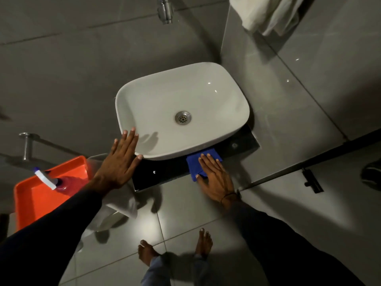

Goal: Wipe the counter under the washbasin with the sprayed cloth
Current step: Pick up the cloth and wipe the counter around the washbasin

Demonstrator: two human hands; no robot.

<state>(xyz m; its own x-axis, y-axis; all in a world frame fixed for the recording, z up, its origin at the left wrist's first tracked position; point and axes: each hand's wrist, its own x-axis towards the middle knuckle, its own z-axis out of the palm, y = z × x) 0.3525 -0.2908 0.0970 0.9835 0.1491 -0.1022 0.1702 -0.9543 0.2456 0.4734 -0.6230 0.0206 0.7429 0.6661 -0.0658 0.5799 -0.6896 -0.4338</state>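
The blue cloth [203,162] lies flat on the black glossy counter [165,174], at its front right part, with its far edge tucked under the front rim of the white washbasin [181,108]. The right hand [215,176] presses down on the cloth with the palm flat; its fingers [208,161] are stretched out and lie close together on the fabric, pointing toward the basin, not curled around anything. A dark band sits on that wrist, and a dark sleeve covers the forearm behind it.

The left hand [120,159] rests open against the front left corner of the washbasin, fingers spread a little apart, their tips touching the rim and the thumb lying along the basin's lower edge. It grips nothing. Its arm is also in a dark sleeve.

The washbasin stands on the counter and covers most of it; only a strip of the black surface shows in front and at the right. A round metal drain [183,117] sits in the middle of the bowl, and a chrome tap [165,12] juts from the grey tiled wall above.

To the left, an orange tray [37,203] holds a spray bottle [55,182] with a white and blue nozzle. A metal rail [26,145] is fixed to the wall beyond it. White towels [266,13] hang at the upper right. Below, two bare feet [175,250] stand on the grey floor tiles [144,223].
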